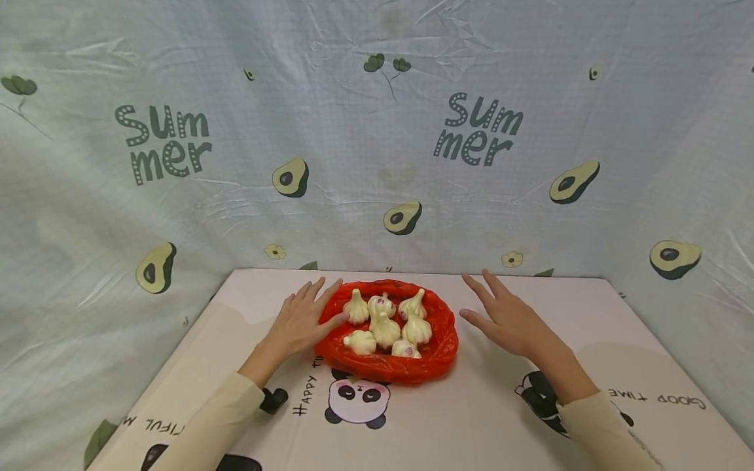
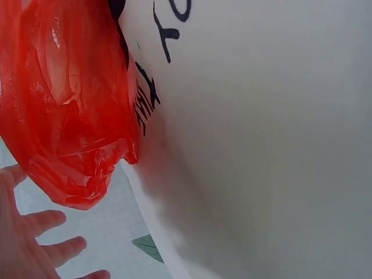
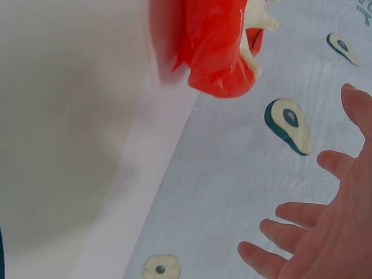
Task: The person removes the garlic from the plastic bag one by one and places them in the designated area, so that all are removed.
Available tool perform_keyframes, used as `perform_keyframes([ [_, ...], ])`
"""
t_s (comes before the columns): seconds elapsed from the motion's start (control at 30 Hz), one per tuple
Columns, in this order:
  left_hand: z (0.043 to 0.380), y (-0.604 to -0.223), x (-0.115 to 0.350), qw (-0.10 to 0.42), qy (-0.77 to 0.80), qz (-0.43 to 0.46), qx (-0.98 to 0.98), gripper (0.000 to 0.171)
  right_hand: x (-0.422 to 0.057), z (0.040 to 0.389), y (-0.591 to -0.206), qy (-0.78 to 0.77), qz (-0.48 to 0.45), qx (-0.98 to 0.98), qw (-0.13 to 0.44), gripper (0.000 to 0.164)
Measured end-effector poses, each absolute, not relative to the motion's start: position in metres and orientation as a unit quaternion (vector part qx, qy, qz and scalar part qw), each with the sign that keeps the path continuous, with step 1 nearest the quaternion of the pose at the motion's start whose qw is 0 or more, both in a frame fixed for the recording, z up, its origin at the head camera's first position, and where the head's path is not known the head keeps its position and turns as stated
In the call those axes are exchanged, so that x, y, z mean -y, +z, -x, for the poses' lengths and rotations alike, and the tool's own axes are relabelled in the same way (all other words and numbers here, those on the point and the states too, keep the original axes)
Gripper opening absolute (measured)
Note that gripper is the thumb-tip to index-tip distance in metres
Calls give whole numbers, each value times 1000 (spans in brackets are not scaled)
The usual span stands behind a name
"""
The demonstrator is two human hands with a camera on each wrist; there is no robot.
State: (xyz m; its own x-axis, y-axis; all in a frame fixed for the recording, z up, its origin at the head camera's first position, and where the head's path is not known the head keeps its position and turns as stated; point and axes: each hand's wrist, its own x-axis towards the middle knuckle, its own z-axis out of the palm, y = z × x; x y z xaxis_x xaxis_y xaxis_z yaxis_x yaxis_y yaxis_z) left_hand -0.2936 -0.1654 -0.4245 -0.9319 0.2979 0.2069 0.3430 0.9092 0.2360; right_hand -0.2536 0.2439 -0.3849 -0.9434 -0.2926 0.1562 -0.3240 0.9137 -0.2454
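A red plastic bag (image 1: pixel 406 374) with its rim rolled down sits on the table, and several pale garlic bulbs (image 1: pixel 385 332) lie inside it. At the bag's left side is my left hand (image 1: pixel 303 320), fingers spread and thumb over the rim; whether it touches the plastic I cannot tell. The left wrist view shows these spread fingers beside the red bag (image 2: pixel 70 116). My right hand (image 1: pixel 505 317) hovers to the right of the bag, apart from it, with fingers extended and nothing in them. In the right wrist view, the bag (image 3: pixel 218 52) is beyond the hand (image 3: pixel 331 221).
The table (image 1: pixel 459 432) has a pale cover printed with pandas and lettering. Behind it and along both sides hangs a light cloth (image 1: pixel 353 131) with avocado prints, close to the table's edges.
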Motion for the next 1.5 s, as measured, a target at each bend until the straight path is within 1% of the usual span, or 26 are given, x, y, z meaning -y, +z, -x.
perform_keyframes([
  [0.3, 297, -431, 162, 31, -156, 136, 978, 79, -217, 260, -385, 161, -172, 971, 46, 75],
  [0.5, 301, -435, 164, 11, -178, 124, 976, 79, -201, 265, -385, 177, -193, 964, 44, 73],
  [0.7, 306, -435, 170, -36, -222, 119, 967, 82, -187, 268, -386, 178, -197, 964, 32, 72],
  [0.83, 309, -438, 173, -59, -271, 129, 952, 79, -178, 268, -387, 195, -206, 959, 27, 71],
  [1.0, 313, -441, 174, -72, -342, 145, 926, 72, -170, 270, -387, 218, -212, 952, 18, 69],
  [1.23, 316, -446, 173, -97, -439, 130, 884, 65, -162, 277, -390, 273, -213, 938, -10, 68],
  [1.37, 316, -450, 174, -111, -504, 122, 848, 66, -157, 279, -390, 285, -223, 932, -22, 68],
  [1.5, 316, -453, 176, -114, -546, 116, 822, 68, -153, 280, -388, 300, -221, 927, -46, 68],
])
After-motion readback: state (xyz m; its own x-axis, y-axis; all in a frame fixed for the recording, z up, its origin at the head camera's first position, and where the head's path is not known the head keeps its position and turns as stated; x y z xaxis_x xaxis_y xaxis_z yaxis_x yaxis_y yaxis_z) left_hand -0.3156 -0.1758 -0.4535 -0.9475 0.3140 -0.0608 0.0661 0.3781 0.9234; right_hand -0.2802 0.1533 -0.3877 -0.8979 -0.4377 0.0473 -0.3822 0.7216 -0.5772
